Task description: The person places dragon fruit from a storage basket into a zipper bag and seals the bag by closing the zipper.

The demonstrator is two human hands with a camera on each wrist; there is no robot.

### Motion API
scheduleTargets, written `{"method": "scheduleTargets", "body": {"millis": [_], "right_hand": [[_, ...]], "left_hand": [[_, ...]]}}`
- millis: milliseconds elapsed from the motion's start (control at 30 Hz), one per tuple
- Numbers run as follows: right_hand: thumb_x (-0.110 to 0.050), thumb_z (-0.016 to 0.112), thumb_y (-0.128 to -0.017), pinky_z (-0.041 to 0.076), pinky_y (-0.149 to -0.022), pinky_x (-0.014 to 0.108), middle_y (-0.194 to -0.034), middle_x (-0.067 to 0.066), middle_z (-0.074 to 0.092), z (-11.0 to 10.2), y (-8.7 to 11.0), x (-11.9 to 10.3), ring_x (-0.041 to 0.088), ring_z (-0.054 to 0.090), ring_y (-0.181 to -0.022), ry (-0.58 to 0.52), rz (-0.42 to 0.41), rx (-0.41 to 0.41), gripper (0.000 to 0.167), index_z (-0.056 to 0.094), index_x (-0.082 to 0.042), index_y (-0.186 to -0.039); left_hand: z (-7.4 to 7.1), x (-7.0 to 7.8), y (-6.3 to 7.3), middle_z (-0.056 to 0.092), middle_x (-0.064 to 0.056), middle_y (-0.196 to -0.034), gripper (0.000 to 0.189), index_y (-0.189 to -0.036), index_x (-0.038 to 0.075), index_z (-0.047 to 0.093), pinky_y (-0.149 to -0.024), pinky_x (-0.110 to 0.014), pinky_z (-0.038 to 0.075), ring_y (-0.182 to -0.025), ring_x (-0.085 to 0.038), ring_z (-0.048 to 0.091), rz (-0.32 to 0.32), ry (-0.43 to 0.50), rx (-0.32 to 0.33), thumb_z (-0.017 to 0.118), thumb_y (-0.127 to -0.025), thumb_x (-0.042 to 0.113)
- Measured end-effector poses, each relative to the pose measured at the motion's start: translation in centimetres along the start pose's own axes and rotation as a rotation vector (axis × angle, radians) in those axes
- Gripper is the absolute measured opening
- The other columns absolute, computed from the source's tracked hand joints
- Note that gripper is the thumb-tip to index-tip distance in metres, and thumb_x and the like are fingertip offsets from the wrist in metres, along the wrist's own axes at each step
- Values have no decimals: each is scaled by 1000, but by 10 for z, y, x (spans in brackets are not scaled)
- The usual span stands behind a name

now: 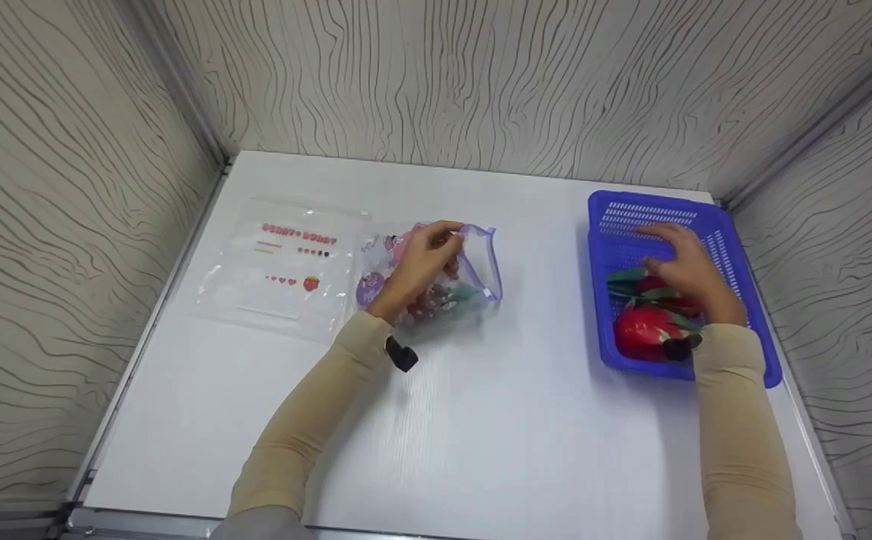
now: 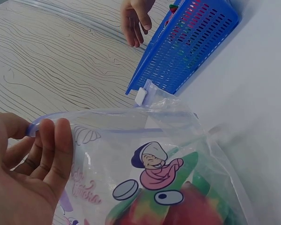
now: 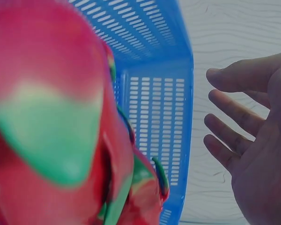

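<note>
My left hand [image 1: 430, 259] pinches the purple zip edge of a clear printed zip bag [image 2: 145, 164] between thumb and fingers, and the bag's mouth gapes to the right. Inside the bag lies a red and green dragon fruit [image 2: 187, 204], seen through the plastic. Over the blue basket [image 1: 601, 300] hovers my right hand [image 1: 687, 270], its fingers spread and holding nothing. Below it in the basket are red dragon fruits [image 1: 638, 334] with green leaf tips, partly hidden by the hand and wrist. In the right wrist view one dragon fruit [image 3: 42, 93] fills the left side.
Left of the printed bag, a second clear zip bag [image 1: 256, 277] with red and pink print lies flat on the white table [image 1: 481, 435]. Wood-grain panels [image 1: 421, 82] enclose the table at the back and both sides. The basket stands near the right edge.
</note>
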State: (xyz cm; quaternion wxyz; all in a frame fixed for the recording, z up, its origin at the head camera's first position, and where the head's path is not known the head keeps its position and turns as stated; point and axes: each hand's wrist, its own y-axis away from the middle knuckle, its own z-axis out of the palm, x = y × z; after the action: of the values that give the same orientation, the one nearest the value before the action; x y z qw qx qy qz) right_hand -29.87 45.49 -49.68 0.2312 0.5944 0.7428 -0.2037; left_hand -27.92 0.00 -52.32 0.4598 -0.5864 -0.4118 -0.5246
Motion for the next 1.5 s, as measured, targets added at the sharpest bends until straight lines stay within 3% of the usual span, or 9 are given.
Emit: {"method": "scheduleTargets", "body": {"millis": [367, 567, 767, 967, 1233, 1500], "right_hand": [[0, 68, -93, 23, -117, 82, -156, 35, 43, -9, 9, 15, 60, 29, -148, 16, 17, 15, 56, 57, 2, -148], [1, 66, -93, 23, -116, 83, -153, 38, 45, -12, 10, 28, 62, 30, -147, 27, -3, 14, 57, 54, 5, -148], [-5, 67, -95, 20, -117, 84, -156, 41, 39, -14, 15, 39, 65, 26, -147, 37, 74, -24, 63, 47, 5, -154], [-7, 69, -90, 17, -119, 83, -156, 43, 38, -15, 19, 48, 66, 26, -148, 41, 83, -37, 69, 46, 7, -153], [-13, 66, -94, 12, -117, 88, -165, 42, 22, -22, 24, 56, 67, 9, -154, 29, 195, -133, 77, 34, 4, -161], [-11, 65, -92, 23, -114, 87, -163, 44, 23, -24, 29, 62, 66, 20, -149, 26, 215, -163, 80, 31, 6, -162]], "left_hand": [[0, 0, 2, 65, -3, -91, 29, -135, 11, 70, -67, -26, 62, -70, -16, 64, -14, -23, 9, 60, -109, 21], [0, 1, 2, 65, -3, -88, 29, -135, 8, 70, -66, -26, 61, -67, -15, 64, -5, -16, 12, 60, -110, 19], [0, 1, 2, 64, -4, -87, 29, -135, 7, 70, -64, -25, 61, -66, -15, 63, 3, -2, 12, 60, -110, 18], [-1, 0, 2, 63, -4, -88, 31, -136, 4, 70, -64, -24, 61, -66, -15, 61, 23, 4, 6, 60, -109, 16], [-2, 2, 4, 64, -4, -92, 31, -138, 8, 70, -67, -24, 62, -69, -15, 63, 8, -21, 3, 58, -110, 18], [-3, 1, 3, 64, -4, -91, 31, -137, 7, 70, -66, -24, 61, -69, -15, 63, 1, -3, 4, 58, -110, 16]]}}
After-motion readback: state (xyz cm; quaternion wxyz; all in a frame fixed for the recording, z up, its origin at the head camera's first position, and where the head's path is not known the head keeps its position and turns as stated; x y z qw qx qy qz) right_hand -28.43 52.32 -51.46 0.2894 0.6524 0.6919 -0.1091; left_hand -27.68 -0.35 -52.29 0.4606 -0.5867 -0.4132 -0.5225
